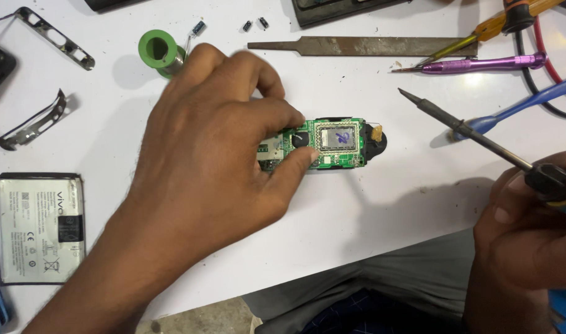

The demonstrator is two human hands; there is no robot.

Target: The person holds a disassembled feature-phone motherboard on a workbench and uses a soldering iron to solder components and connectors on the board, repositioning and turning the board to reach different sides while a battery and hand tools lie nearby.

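My left hand rests on the white table, its thumb and fingers pinching the left end of a small green circuit board with a metal shield and a black round part at its right end. My right hand at the lower right grips a soldering iron by its black handle; the tip points up and left, well apart from the board.
A green solder spool sits behind my left hand. A flat metal file, a purple screwdriver and cables lie at the back right. A phone battery and metal frame pieces lie at the left.
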